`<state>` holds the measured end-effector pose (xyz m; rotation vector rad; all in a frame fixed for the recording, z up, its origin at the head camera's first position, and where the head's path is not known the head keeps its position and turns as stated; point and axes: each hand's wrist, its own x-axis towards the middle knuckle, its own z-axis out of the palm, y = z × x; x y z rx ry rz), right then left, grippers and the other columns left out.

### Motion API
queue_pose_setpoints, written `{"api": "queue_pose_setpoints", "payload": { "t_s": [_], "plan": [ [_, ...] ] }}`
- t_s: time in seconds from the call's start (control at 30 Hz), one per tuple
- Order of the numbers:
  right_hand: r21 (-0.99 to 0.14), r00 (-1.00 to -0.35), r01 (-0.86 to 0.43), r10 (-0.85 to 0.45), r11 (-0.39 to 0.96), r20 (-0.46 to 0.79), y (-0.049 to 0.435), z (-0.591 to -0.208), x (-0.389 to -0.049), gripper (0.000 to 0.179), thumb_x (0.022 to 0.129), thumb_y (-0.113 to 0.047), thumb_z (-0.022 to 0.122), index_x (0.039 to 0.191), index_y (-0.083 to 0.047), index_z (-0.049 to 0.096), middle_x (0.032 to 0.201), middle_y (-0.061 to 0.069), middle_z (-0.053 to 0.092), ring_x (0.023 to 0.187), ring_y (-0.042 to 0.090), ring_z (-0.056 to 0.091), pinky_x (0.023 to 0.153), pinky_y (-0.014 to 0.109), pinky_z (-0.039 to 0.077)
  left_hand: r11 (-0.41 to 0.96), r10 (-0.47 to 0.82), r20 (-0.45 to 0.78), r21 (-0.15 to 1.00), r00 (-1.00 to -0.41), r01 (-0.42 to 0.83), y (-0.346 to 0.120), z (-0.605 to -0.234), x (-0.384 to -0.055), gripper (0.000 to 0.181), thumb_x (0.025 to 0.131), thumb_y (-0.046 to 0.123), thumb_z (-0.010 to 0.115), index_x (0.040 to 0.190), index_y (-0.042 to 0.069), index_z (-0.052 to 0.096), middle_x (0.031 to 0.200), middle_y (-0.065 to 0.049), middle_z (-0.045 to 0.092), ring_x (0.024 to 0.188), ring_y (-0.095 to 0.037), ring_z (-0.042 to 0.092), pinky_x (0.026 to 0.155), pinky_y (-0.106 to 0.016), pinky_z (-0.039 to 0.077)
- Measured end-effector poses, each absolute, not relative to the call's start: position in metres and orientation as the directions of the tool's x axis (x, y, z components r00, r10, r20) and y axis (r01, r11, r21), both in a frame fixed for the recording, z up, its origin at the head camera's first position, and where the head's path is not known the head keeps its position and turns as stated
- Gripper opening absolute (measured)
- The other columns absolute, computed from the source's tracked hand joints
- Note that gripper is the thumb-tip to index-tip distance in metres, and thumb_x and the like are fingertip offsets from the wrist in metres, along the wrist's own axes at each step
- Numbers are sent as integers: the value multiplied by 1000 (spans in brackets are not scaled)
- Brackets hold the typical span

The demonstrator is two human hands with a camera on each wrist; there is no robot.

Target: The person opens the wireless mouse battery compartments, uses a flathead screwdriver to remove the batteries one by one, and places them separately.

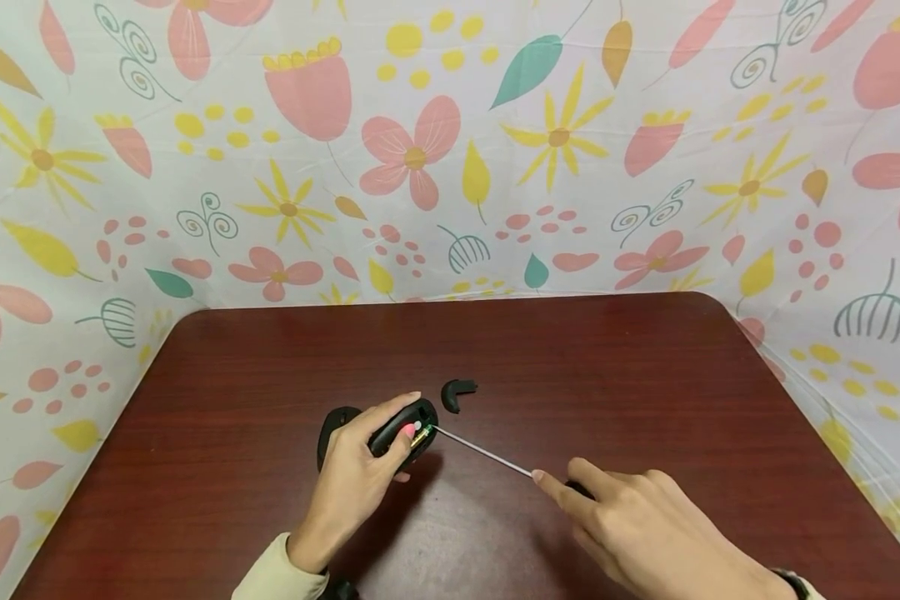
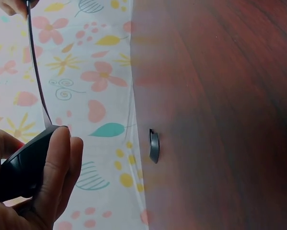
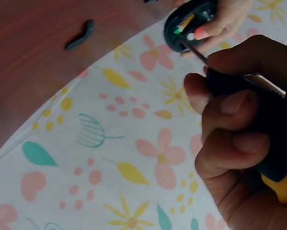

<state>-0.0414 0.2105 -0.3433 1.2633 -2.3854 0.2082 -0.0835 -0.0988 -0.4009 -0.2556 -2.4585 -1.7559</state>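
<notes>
Right now, at the lower centre of the head view, the left hand (image 1: 351, 479) has its fingers curled round a black casing (image 1: 390, 433), its open side showing a green part (image 3: 178, 29). From the lower right, the right hand (image 1: 645, 525) wraps its fingers closely round a screwdriver (image 3: 277, 139), its tip at that opening. On the surface (image 1: 585, 367), a curved black piece (image 1: 448, 394) lies just above and right of the casing.

Screwdriver handle (image 1: 581, 490) (head view) mostly hidden.
</notes>
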Motion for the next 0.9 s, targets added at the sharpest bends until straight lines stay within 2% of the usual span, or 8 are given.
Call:
{"api": "queue_pose_setpoints", "payload": {
  "t_s": [0.03,0.1,0.17,0.3,0.53,0.73,0.8,0.9],
  "plan": [
    [65,-500,-813,-752,578,429,210,-343,-41,32,95,-14,62,123,-13,76,81,-9,48,55,-4,24,45,9,13,330,74,198,920,-977,211,-98,-401,-83,47,99,3,70,133,34,71,119,-10,73,72,-13,72,52,-31,64],
    [63,-519,-804,-749,591,412,209,-342,-40,49,75,-11,82,123,-13,76,81,-9,48,55,-4,24,45,9,14,348,72,217,909,-973,229,-98,-401,-83,48,98,2,70,133,34,71,114,-10,73,69,-13,71,51,-30,63],
    [55,-530,-801,-749,596,397,207,-341,-40,65,60,-10,92,123,-13,76,81,-9,48,54,-5,25,44,9,16,351,67,225,907,-972,234,-98,-400,-83,48,97,1,70,133,34,71,110,-10,73,65,-15,71,50,-30,63],
    [-39,-536,-821,-747,569,393,213,-338,-48,60,64,-7,89,122,-15,77,82,-12,49,57,-10,27,47,6,22,333,76,206,917,-976,220,-100,-398,-83,46,98,1,70,132,33,72,112,-10,74,66,-24,73,50,-32,64],
    [-421,-531,-829,-755,368,386,240,-344,-81,58,71,13,76,122,-14,78,77,-14,45,70,-12,34,56,-2,30,230,134,133,960,-982,161,-104,-399,-85,38,101,4,68,132,26,72,112,-17,74,66,-22,75,52,-37,65],
    [-606,-566,-738,-761,298,316,257,-354,-97,60,73,16,77,125,-14,77,96,-10,73,80,-7,48,53,1,35,170,169,109,976,-979,138,-108,-397,-87,34,102,8,68,132,23,72,110,-22,74,68,-31,76,53,-42,65],
    [-635,-568,-720,-763,281,308,259,-357,-100,62,73,18,76,126,-14,77,89,-9,70,79,-7,46,53,3,35,153,183,101,980,-978,129,-109,-397,-88,34,102,10,68,133,23,72,110,-22,74,71,-36,76,53,-44,65],
    [-676,-564,-696,-768,244,303,262,-359,-103,64,73,20,75,127,-14,76,76,-8,57,76,-8,40,51,5,34,122,207,91,985,-974,118,-109,-396,-89,33,103,12,68,134,21,71,111,-23,73,73,-40,76,54,-45,65]
  ]
}}
